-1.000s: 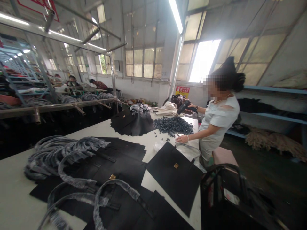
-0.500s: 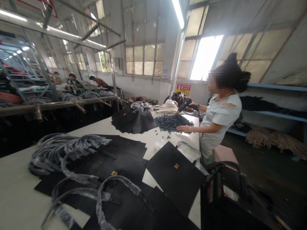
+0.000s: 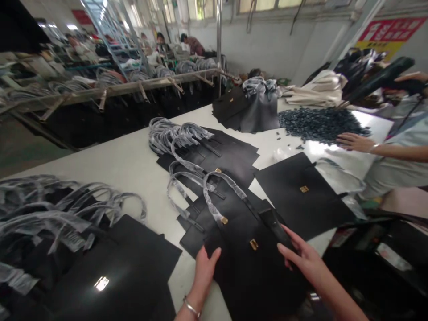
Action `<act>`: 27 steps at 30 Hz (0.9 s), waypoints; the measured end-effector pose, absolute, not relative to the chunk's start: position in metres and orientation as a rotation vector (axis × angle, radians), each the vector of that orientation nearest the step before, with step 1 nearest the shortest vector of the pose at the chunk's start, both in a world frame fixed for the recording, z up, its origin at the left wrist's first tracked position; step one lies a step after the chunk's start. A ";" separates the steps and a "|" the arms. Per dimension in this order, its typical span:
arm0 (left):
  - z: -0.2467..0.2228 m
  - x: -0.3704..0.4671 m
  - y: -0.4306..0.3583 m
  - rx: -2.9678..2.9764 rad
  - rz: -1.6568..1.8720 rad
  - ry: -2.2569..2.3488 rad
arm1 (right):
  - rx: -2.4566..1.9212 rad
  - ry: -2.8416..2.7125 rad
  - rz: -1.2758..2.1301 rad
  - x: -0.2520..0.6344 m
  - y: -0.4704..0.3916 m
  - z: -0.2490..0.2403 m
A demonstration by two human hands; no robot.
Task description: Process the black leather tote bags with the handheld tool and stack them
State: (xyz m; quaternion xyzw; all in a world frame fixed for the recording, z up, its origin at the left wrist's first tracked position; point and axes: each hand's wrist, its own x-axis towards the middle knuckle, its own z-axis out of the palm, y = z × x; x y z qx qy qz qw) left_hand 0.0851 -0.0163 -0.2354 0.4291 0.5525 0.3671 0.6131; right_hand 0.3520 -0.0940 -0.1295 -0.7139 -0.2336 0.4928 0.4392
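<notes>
My left hand [image 3: 205,267] grips the left edge of a black panel [image 3: 257,276] that bears a gold clasp [image 3: 253,244]. At the panel's right side, my right hand [image 3: 299,254] is closed around a black strap-like piece [image 3: 272,223]. A handle wrapped in clear plastic [image 3: 227,178] arches over the panel's top. Beneath and behind lie more black panels [image 3: 230,154] with wrapped handles. Another black panel with a gold clasp [image 3: 302,196] rests to the right.
Black panels with wrapped handles [image 3: 133,258] cover the near left of the white table [image 3: 133,156]. At the far right, a person's hand [image 3: 356,141] touches a pile of small dark pieces [image 3: 321,125]; their other hand holds a dark heat-gun-like tool [image 3: 384,78].
The view has turned down and to the left. Both my hands have come into view, holding a panel and a strap-like piece. The panels at the near left now show.
</notes>
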 end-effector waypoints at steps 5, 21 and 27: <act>-0.237 0.082 -0.017 1.081 0.753 1.313 | -1.899 -0.412 0.955 0.390 -0.125 -0.119; -0.245 0.059 -0.010 1.051 0.949 1.663 | -2.002 -0.173 0.830 0.415 -0.193 -0.126; -0.239 0.036 0.002 1.062 0.911 1.693 | -1.947 -0.337 0.971 0.399 -0.173 -0.147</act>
